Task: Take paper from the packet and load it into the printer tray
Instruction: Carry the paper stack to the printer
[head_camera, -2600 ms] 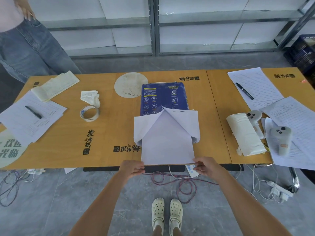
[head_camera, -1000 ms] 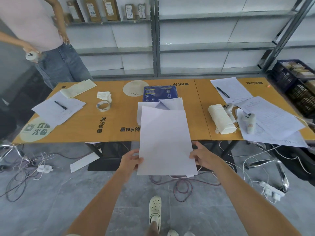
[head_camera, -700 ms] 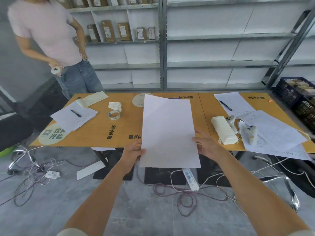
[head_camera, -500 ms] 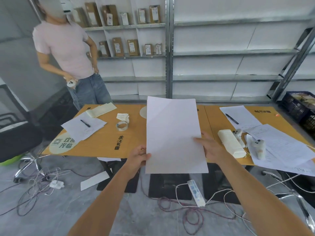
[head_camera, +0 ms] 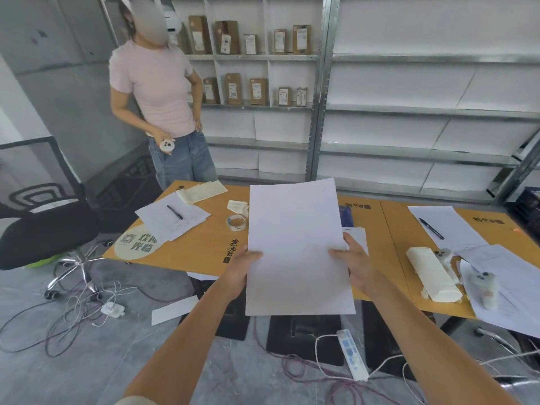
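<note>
A stack of plain white paper (head_camera: pixel 295 244) is held upright in front of me, lifted above the near edge of the wooden table (head_camera: pixel 204 247). My left hand (head_camera: pixel 241 268) grips its left edge and my right hand (head_camera: pixel 355 266) grips its right edge, thumbs on the front. The blue paper packet (head_camera: pixel 346 214) lies on the table behind the sheets, almost fully hidden, with its white wrapper flap (head_camera: pixel 358 235) showing beside my right hand. No printer or tray is in view.
On the table: a tape roll (head_camera: pixel 236 222), papers with pens (head_camera: pixel 172 217), a rolled white cloth (head_camera: pixel 432 273), two white controllers (head_camera: pixel 483 287). A person in a pink shirt (head_camera: pixel 157 92) stands at the far left. An office chair (head_camera: pixel 43 232), cables and a power strip (head_camera: pixel 352 353) are on the floor.
Both hands pulled the paper out of the packet, lifted it off the table and raised it upright. My view has tilted upward and turned slightly left.
</note>
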Motion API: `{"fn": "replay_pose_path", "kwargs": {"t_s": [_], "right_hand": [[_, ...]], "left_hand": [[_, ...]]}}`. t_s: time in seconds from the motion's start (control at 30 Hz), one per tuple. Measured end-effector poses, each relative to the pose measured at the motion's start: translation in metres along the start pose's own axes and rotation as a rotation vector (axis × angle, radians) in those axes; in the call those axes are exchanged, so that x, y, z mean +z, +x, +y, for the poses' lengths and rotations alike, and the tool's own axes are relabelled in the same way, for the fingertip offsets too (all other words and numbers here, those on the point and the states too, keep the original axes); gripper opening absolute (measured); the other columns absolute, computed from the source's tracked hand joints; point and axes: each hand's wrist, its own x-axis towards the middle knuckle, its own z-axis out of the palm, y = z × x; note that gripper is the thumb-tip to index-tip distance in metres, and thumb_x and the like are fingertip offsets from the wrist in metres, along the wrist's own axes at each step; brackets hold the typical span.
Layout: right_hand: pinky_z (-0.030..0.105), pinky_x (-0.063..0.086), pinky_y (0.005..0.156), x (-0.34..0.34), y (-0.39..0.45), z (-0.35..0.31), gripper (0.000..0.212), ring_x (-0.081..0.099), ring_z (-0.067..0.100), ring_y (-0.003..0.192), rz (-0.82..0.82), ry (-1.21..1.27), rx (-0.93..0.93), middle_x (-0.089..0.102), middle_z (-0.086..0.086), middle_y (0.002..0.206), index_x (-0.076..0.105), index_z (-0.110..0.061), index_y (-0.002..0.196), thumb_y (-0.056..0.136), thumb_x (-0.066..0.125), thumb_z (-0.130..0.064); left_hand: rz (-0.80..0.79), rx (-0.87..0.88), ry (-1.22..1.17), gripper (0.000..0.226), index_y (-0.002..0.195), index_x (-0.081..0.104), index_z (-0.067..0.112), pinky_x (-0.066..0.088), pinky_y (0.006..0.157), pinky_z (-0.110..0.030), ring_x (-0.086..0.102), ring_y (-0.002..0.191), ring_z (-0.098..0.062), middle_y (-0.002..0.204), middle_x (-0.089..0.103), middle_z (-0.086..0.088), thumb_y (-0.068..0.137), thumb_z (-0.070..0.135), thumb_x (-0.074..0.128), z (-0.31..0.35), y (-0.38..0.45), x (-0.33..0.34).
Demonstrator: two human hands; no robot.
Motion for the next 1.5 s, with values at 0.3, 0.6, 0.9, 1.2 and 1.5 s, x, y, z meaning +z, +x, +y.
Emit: {"fn": "replay_pose_path", "kwargs": {"t_s": [0.3, 0.6, 0.9, 1.2, 1.5], "right_hand": [[0.040, 0.054, 0.076, 0.113, 0.058, 0.023, 0.042, 0.061, 0.030, 0.100, -0.142, -0.109, 0.066, 0.061, 0.010, 0.118, 0.049, -0.022, 0.121, 0.085, 0.058, 0.000], [0.030, 0.053, 0.057, 0.280, 0.121, 0.046, 0.035, 0.065, 0.021, 0.082, -0.456, -0.195, 0.145, 0.065, 0.004, 0.098, 0.054, -0.021, 0.108, 0.084, 0.057, 0.004], [0.043, 0.053, 0.082, 0.489, 0.182, 0.076, 0.043, 0.061, 0.032, 0.094, -0.771, -0.355, 0.166, 0.062, 0.015, 0.113, 0.055, -0.009, 0.118, 0.081, 0.055, 0.011], [0.033, 0.049, 0.071, 0.689, 0.164, 0.104, 0.048, 0.058, 0.027, 0.077, -1.112, -0.415, 0.233, 0.058, 0.028, 0.119, 0.046, 0.002, 0.127, 0.082, 0.048, 0.018], [0.022, 0.053, 0.053, 0.867, 0.108, 0.153, 0.046, 0.058, 0.022, 0.070, -1.349, -0.558, 0.207, 0.058, 0.018, 0.108, 0.047, 0.003, 0.126, 0.082, 0.051, 0.016]], "left_hand": [[0.252, -0.023, 0.055, 0.021, 0.101, 0.067, 0.017, 0.054, 0.065, -0.030, 0.068, 0.084, -0.020, 0.094, 0.072, -0.002, 0.084, 0.007, 0.059, 0.012, -0.016, -0.115], [0.576, -0.010, -0.021, 0.023, 0.096, 0.064, 0.014, 0.052, 0.056, -0.021, 0.065, 0.067, -0.013, 0.080, 0.069, 0.001, 0.080, -0.001, 0.058, 0.023, -0.058, -0.246], [0.932, -0.025, -0.050, 0.025, 0.109, 0.059, 0.002, 0.052, 0.057, -0.020, 0.064, 0.064, -0.012, 0.088, 0.062, -0.010, 0.086, -0.005, 0.052, 0.036, -0.087, -0.385], [1.357, -0.041, -0.113, 0.022, 0.106, 0.060, -0.008, 0.038, 0.076, -0.037, 0.056, 0.089, -0.030, 0.099, 0.060, -0.020, 0.085, -0.007, 0.056, 0.046, -0.158, -0.507], [1.615, 0.019, -0.215, 0.025, 0.107, 0.061, 0.002, 0.046, 0.079, -0.041, 0.062, 0.090, -0.028, 0.103, 0.066, -0.015, 0.083, -0.004, 0.058, 0.039, -0.244, -0.615]]}}
